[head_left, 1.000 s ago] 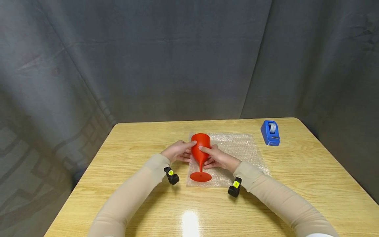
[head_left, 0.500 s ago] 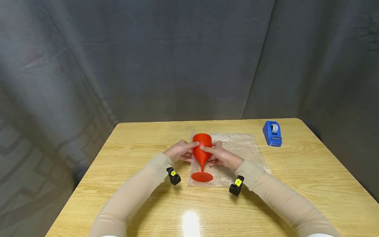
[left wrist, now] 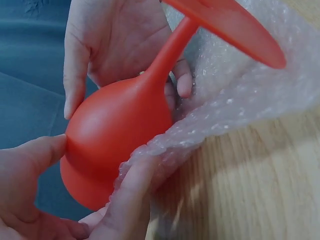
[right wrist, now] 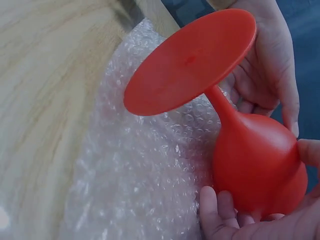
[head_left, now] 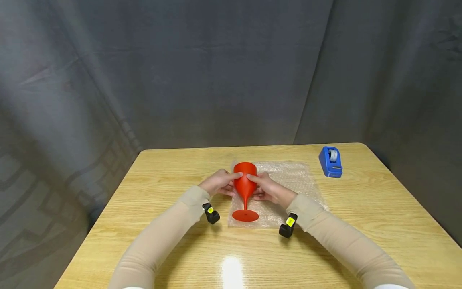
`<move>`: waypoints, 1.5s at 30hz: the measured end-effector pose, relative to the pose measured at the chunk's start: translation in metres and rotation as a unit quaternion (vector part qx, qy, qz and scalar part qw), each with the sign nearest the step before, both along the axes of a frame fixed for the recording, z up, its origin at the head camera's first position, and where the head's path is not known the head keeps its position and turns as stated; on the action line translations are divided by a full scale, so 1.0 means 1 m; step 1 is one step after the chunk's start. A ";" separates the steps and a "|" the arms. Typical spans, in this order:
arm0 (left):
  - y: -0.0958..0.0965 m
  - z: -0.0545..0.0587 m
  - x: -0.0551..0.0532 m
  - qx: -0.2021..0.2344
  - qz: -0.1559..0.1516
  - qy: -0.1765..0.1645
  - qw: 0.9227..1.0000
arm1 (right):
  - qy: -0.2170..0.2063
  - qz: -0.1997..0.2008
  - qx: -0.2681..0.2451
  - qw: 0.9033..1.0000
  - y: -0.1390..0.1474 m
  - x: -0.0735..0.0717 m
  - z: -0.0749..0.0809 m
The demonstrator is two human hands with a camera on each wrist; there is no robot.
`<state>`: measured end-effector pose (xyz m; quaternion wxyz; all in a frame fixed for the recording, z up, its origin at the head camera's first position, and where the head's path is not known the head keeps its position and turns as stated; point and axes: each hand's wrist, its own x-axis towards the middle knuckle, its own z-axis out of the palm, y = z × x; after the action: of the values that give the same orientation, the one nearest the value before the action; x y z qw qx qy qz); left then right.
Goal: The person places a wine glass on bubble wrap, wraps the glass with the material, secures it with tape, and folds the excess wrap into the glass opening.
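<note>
Red goblet [head_left: 246, 188]: lies on its side near the left edge of the bubble wrap [head_left: 296, 176], rim far, foot [head_left: 245, 215] near; we judge that its round bowl [left wrist: 115, 120] could roll if both hands ease off together.
Left hand [head_left: 219, 183]: grips the bowl from the left, thumb on the red wall, with a finger behind the lifted wrap edge; if that finger slips, we expect the springy edge to drop back to the surface [head_left: 169, 172].
Right hand [head_left: 270, 189]: grips the bowl from the right, thumb on top, fingers curled beside it over the wrap; we think these fingers could get trapped inside a fold.
Rim and foot: both sit close to the wrap's far and near edges, so a small slide could leave either one bare.
Stem [left wrist: 170, 55]: thin between bowl and foot; we would worry about slack wrap here, and about the wide foot holding the sheet away.
Tape dispenser [head_left: 330, 162]: stands well apart, far right on the surface; reaching for it would free one side of the goblet, and a loose fold could spring apart.
</note>
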<state>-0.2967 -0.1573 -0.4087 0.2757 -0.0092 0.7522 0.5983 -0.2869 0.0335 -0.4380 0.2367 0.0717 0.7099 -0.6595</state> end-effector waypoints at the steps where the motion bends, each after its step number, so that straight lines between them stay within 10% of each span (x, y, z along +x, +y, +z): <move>1: 0.000 0.001 0.000 -0.005 0.000 0.005 1.000 | -0.001 0.000 -0.007 1.000 0.000 -0.003 -0.004; 18: 0.015 0.019 0.005 -0.084 -0.016 0.095 0.992 | -0.052 0.041 -0.088 0.994 0.000 0.013 0.019; 45: 0.023 0.022 0.008 -0.121 -0.027 0.107 0.987 | -0.073 0.000 -0.048 0.996 0.004 0.003 0.023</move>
<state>-0.2891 -0.1345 -0.3871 0.2063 0.0422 0.8441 0.4932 -0.2836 0.0373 -0.4151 0.2908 0.1080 0.6585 -0.6857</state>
